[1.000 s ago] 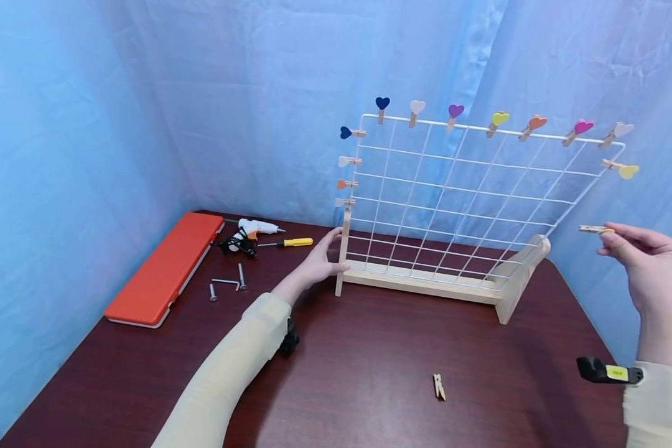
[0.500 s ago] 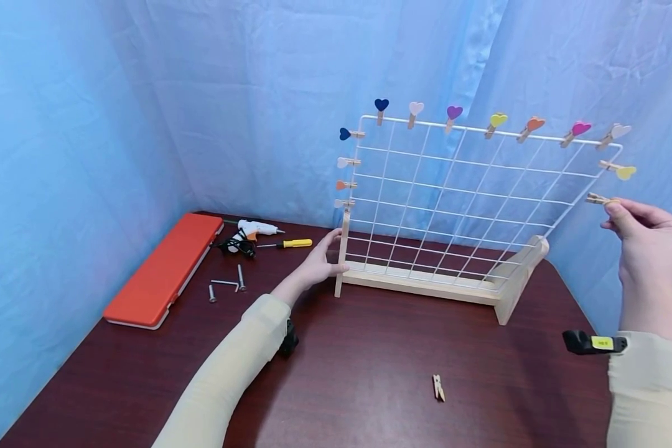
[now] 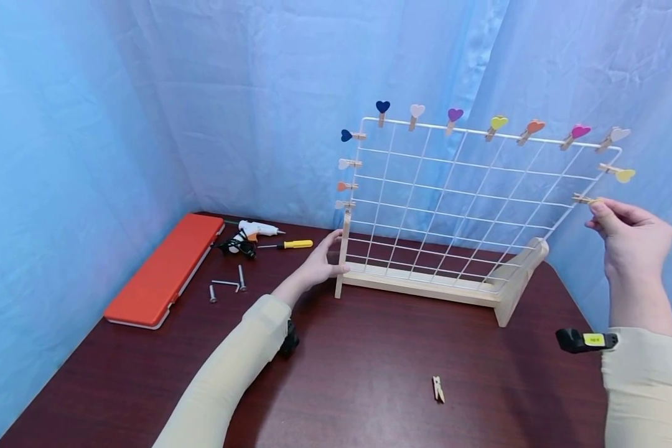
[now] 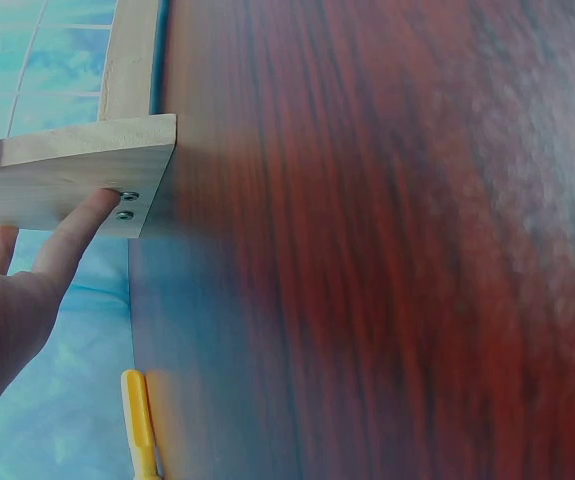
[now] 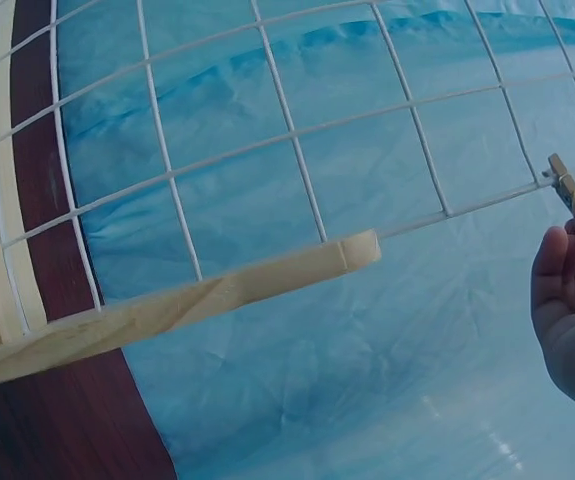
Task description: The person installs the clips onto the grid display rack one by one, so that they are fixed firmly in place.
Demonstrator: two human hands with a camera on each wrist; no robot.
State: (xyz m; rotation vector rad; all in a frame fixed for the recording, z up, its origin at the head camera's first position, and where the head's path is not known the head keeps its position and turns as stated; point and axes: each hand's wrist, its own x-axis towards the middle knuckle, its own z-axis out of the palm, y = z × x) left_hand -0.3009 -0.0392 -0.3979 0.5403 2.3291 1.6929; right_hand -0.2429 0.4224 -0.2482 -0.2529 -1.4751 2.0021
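Observation:
My left hand (image 3: 313, 266) grips the left wooden upright (image 3: 343, 252) of a stand, and a finger touches its outer face beside two screws (image 4: 127, 197) in the left wrist view. The stand holds a white wire grid (image 3: 476, 131), which leans. At the grid's right edge my right hand (image 3: 634, 239) pinches a wooden clothespin (image 3: 581, 198) between thumb and fingers. In the right wrist view the tip of this clothespin (image 5: 563, 178) meets the edge wire. Just above it a clothespin with a yellow heart (image 3: 625, 175) is clipped on.
Several heart clothespins (image 3: 455, 116) line the grid's top and left edges. One loose clothespin (image 3: 438, 390) lies on the table front. To the left are a red case (image 3: 165, 267), a glue gun (image 3: 257, 228), a yellow-handled screwdriver (image 3: 297, 244), bolts (image 3: 213, 294) and a hex key (image 3: 226, 283).
My right hand has carried the clothespin up and then left, from beyond the grid's right side to its edge wire. The left hand has stayed on the upright.

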